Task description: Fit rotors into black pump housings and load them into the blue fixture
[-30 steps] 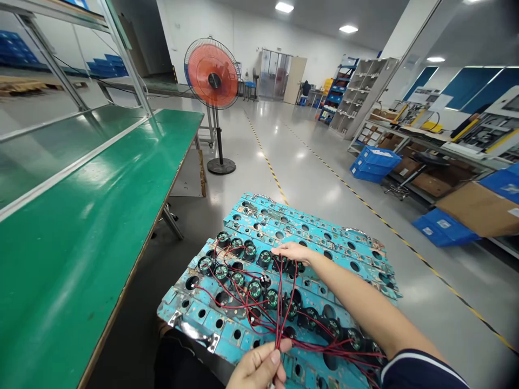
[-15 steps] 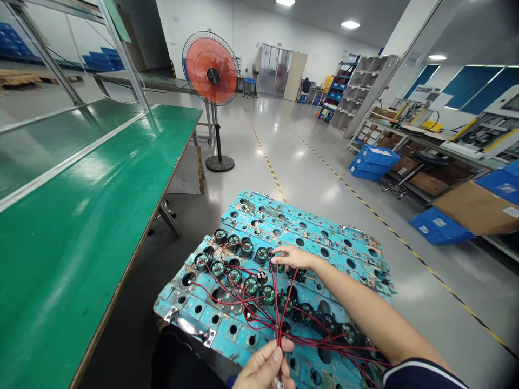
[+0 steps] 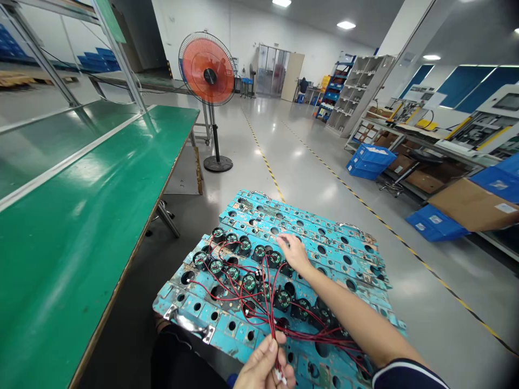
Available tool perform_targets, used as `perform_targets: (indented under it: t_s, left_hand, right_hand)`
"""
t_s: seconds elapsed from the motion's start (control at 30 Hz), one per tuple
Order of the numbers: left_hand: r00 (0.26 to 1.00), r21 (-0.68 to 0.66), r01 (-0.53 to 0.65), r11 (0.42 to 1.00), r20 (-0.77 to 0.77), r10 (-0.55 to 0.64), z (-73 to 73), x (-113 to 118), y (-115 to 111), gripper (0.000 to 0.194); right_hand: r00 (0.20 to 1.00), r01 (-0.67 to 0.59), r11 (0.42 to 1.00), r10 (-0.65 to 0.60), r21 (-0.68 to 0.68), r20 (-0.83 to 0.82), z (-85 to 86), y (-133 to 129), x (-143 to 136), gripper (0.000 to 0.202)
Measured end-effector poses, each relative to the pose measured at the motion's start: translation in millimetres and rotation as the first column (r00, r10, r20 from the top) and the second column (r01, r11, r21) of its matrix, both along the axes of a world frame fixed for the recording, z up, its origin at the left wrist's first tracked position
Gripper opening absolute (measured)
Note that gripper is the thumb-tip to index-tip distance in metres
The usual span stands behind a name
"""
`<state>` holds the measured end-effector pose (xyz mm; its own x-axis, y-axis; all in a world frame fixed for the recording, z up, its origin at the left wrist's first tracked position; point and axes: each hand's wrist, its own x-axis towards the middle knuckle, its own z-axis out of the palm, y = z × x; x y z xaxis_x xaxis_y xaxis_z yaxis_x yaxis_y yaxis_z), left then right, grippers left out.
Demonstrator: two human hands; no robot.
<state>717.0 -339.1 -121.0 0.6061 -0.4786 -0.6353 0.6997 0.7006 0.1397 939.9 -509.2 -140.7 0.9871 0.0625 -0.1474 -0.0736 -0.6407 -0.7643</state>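
My left hand is closed on a bundle of red wires near the bottom of the view, and small white connectors poke out below its fingers. The wires fan upward to several round black parts with green circuit boards, seated in rows on a worn blue plate full of holes. Over the plate, just beyond the upper row of these parts, hovers my right hand. Its fingers are apart, with nothing visible in them. More red wires trail to the right beneath my right forearm.
A metal handle is fixed at the plate's near left edge. To the left runs a long green table, with an orange floor fan behind it. Blue bins and a cardboard box stand along the right side.
My right hand has lifted off the round black parts and moved slightly up and to the right. My left hand keeps its hold on the wires, shifted a little left with the whole view.
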Motion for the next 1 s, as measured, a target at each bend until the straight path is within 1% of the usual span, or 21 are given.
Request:
perform_targets:
  t_s: [0.07, 0.13, 0.17, 0.2, 0.23, 0.27, 0.33, 0.4, 0.43, 0.47, 0.5, 0.53, 0.57, 0.6, 0.63, 0.67, 0.7, 0.73, 0.77, 0.9, 1.0]
  left_hand:
    - [0.999, -0.028, -0.035, 0.999, -0.023, 0.034, -2.6, 0, -1, 0.039]
    - [0.997, -0.061, -0.064, 0.996, -0.042, 0.062, -4.9, 0, -5, 0.037]
    - [0.996, -0.078, -0.075, 0.994, -0.050, 0.072, -6.0, -1, -8, 0.036]
    - [0.995, -0.093, -0.082, 0.992, -0.059, 0.076, -6.9, -1, -13, 0.035]
    - [0.995, -0.106, -0.085, 0.991, -0.069, 0.077, -7.6, -1, -18, 0.034]
    - [0.994, -0.115, -0.086, 0.990, -0.079, 0.078, -7.8, -1, -24, 0.032]
    - [0.993, -0.114, -0.088, 0.990, -0.093, 0.078, -6.6, 1, -36, 0.030]
    - [0.991, -0.082, -0.099, 0.992, -0.093, 0.091, -3.3, 5, -44, 0.033]
    - [0.991, -0.062, -0.104, 0.993, -0.089, 0.098, -1.2, 7, -47, 0.036]
    - [0.992, -0.048, -0.098, 0.994, -0.082, 0.094, 0.8, 9, -48, 0.040]
    - [0.994, -0.039, -0.079, 0.996, -0.076, 0.076, 2.2, 10, -48, 0.046]
    - [0.997, -0.037, -0.047, 0.998, -0.068, 0.045, 2.7, 9, -46, 0.052]
    - [0.998, -0.043, -0.003, 0.999, -0.057, 0.001, 2.1, 8, -43, 0.057]
    - [0.998, -0.055, 0.046, 0.997, -0.039, -0.048, 0.5, 5, -41, 0.061]
    - [0.995, -0.068, 0.093, 0.993, -0.015, -0.094, -2.2, 1, -37, 0.062]
    - [0.991, -0.077, 0.131, 0.988, 0.016, -0.130, -5.5, -3, -34, 0.062]
    - [0.987, -0.081, 0.157, 0.984, 0.048, -0.154, -9.0, -8, -31, 0.060]
    - [0.984, -0.080, 0.171, 0.982, 0.074, -0.165, -12.2, -12, -29, 0.058]
    - [0.982, -0.072, 0.174, 0.982, 0.091, -0.167, -14.7, -15, -26, 0.056]
    - [0.985, -0.031, 0.156, 0.987, 0.083, -0.153, -16.1, -18, -19, 0.050]
    - [0.987, -0.001, 0.150, 0.989, 0.056, -0.150, -14.0, -16, -17, 0.056]
  right_hand:
    - [0.996, 0.075, 0.997, -0.076, 0.007, 0.037, 16.8, -7, -19, 0.065]
    - [0.999, 0.032, 0.998, -0.030, 0.062, -0.025, 35.0, -14, -51, 0.067]
    - [0.996, -0.035, 0.992, 0.045, 0.118, -0.082, 43.2, -15, -71, 0.065]
    - [0.973, -0.131, 0.966, 0.168, 0.223, -0.155, 50.1, -14, -92, 0.061]
    - [0.937, -0.202, 0.926, 0.277, 0.319, -0.211, 55.4, -11, -112, 0.057]
    - [0.895, -0.228, 0.887, 0.353, 0.402, -0.273, 58.9, -6, -131, 0.054]
    - [0.830, -0.155, 0.843, 0.394, 0.516, -0.394, 61.1, 6, -156, 0.051]
    - [0.804, -0.030, 0.838, 0.344, 0.545, -0.485, 59.5, 15, -162, 0.052]
    - [0.812, -0.009, 0.844, 0.319, 0.537, -0.489, 58.3, 17, -157, 0.051]
    - [0.839, -0.034, 0.860, 0.302, 0.510, -0.453, 56.9, 16, -150, 0.050]
    - [0.879, -0.103, 0.886, 0.293, 0.451, -0.375, 55.5, 14, -139, 0.047]
    - [0.918, -0.200, 0.918, 0.297, 0.344, -0.261, 53.8, 11, -128, 0.043]
    - [0.935, -0.310, 0.937, 0.331, 0.162, -0.129, 51.6, 6, -116, 0.039]
    - [0.918, -0.397, 0.915, 0.397, -0.069, -0.016, 48.6, 2, -105, 0.036]
    - [0.877, -0.445, 0.845, 0.478, -0.296, 0.048, 44.7, -2, -95, 0.034]
    - [0.831, -0.465, 0.748, 0.554, -0.474, 0.058, 39.8, -4, -88, 0.034]
    - [0.793, -0.479, 0.650, 0.609, -0.590, 0.028, 34.1, -6, -82, 0.033]
    - [0.766, -0.497, 0.577, 0.643, -0.648, -0.016, 28.0, -7, -78, 0.032]
    - [0.748, -0.520, 0.534, 0.661, -0.666, -0.055, 21.8, -7, -75, 0.029]
    - [0.701, -0.601, 0.431, 0.689, -0.673, -0.184, 3.1, -9, -68, 0.023]
    - [0.682, -0.659, 0.402, 0.677, -0.636, -0.278, -1.2, -16, -60, 0.027]
